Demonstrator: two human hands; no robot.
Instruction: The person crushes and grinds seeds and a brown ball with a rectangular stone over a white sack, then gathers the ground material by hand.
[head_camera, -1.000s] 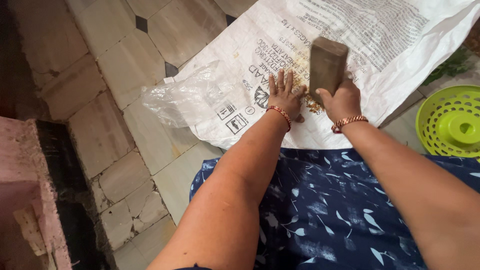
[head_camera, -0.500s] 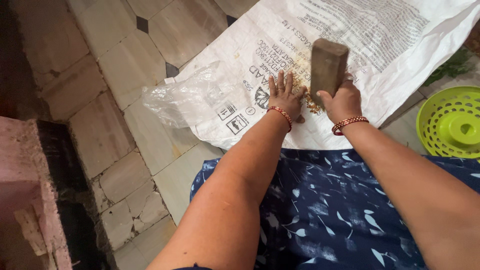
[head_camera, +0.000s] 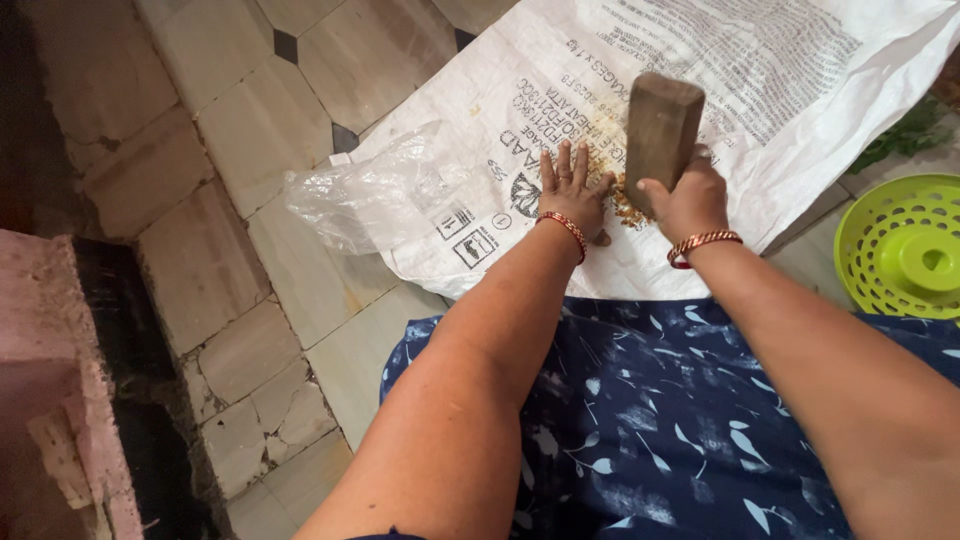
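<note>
**One head camera, looking down**

A single view from the person's head faces steeply down and forward over the lap, close to both forearms. It takes in the sack (head_camera: 640, 120) on the floor (head_camera: 250, 130) ahead.

A home floor used as a work area: worn, cracked stone tiles (head_camera: 230, 130) with small dark inset squares, a white woven sack (head_camera: 720, 110) spread flat on them, a lime-green plastic colander (head_camera: 905, 250) nearby, and a pink masonry ledge (head_camera: 55, 390).
</note>
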